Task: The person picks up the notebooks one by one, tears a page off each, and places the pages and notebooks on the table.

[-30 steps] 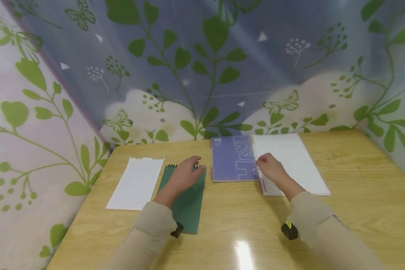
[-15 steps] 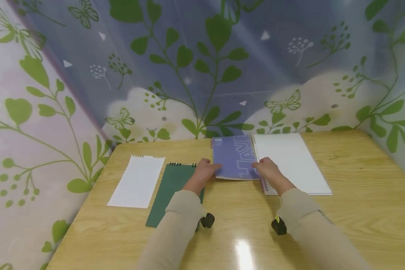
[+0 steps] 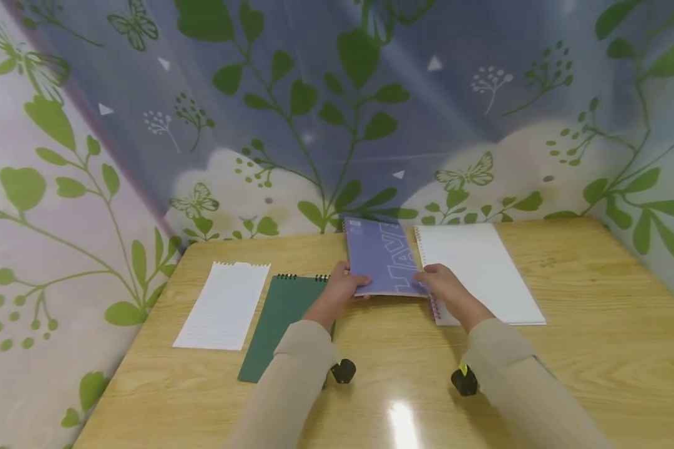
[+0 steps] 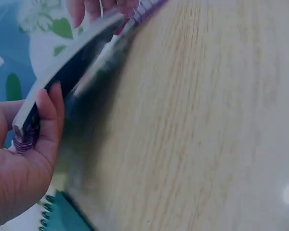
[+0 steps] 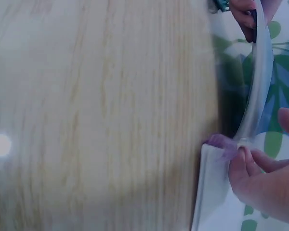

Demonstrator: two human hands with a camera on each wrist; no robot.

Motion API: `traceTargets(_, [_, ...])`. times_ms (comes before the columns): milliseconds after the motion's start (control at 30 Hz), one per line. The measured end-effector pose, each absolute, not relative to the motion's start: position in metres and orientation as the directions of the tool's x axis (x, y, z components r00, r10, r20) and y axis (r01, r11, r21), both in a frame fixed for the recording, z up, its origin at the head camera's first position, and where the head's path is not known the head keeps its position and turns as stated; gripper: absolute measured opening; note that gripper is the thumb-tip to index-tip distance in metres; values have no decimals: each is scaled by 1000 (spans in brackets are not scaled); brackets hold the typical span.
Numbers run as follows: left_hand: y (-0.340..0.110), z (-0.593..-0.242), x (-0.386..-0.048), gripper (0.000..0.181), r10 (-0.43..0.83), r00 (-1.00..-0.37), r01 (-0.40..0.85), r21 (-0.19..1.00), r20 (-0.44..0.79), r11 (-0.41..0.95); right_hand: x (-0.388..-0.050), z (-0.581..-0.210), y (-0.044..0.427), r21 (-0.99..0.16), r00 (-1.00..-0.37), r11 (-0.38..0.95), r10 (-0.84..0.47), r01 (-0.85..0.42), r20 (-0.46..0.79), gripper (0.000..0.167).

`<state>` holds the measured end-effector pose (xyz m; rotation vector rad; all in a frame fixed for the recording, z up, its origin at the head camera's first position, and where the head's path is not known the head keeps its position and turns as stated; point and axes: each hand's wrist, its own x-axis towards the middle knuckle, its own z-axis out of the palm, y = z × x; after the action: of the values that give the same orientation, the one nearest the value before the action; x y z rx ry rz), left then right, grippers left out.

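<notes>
My left hand (image 3: 339, 290) grips the near left corner of a purple spiral notebook (image 3: 379, 255), thumb on the cover and fingers beneath. In the left wrist view, the notebook's purple coil (image 4: 25, 139) lies within that hand. My right hand (image 3: 449, 287) pinches the near right corner; the right wrist view has its fingertips (image 5: 238, 168) at the notebook's end. The near edge is raised off the table and the notebook bows. Right beside it lies a white-paged spiral notebook (image 3: 483, 274), its purple coil (image 5: 221, 142) close under my right fingers.
A green top-spiral notepad (image 3: 283, 324) lies partly under my left forearm. Left of it is a loose lined sheet (image 3: 224, 305) with a torn top edge. Behind the wooden table (image 3: 612, 349) hangs a leaf-patterned curtain (image 3: 292, 125).
My left hand has moved right from above the green notepad and taken hold of the purple notebook. My right hand has settled on its right corner. The notebook's near edge has lifted and shifted slightly left.
</notes>
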<state>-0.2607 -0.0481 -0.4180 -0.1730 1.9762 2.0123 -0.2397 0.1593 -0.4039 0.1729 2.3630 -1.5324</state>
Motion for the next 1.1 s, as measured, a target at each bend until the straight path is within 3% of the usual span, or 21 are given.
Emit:
traceTargets(333, [-80, -390, -192, 33, 319, -929, -170, 983, -185, 73, -197, -377, 151, -949, -965, 247, -124, 196, -231, 61])
traceTargets(467, [-91, -391, -164, 35, 356, -916, -170, 982, -187, 80, -179, -376, 150, -942, -957, 295, -187, 158, -219, 68])
traceTargets(600, [-95, -400, -151, 39, 349, -913, -187, 977, -212, 105, -169, -386, 147, -894, -967, 440, -175, 90, -183, 69])
traceTargets(733, [-95, -410, -146, 41, 283, -934, -124, 938, -220, 323, -162, -400, 146, -813, -976, 582, -151, 38, -154, 67])
traceTargets(900, [-88, -417, -144, 47, 212, -958, -11, 766, -191, 642, -160, -410, 146, -724, -984, 690, -142, -18, -111, 68])
traceTargets(1100, [-72, -419, -143, 81, 188, -969, 70, 554, -159, 829, -165, -414, 144, -619, -992, 782, -118, -72, -34, 66])
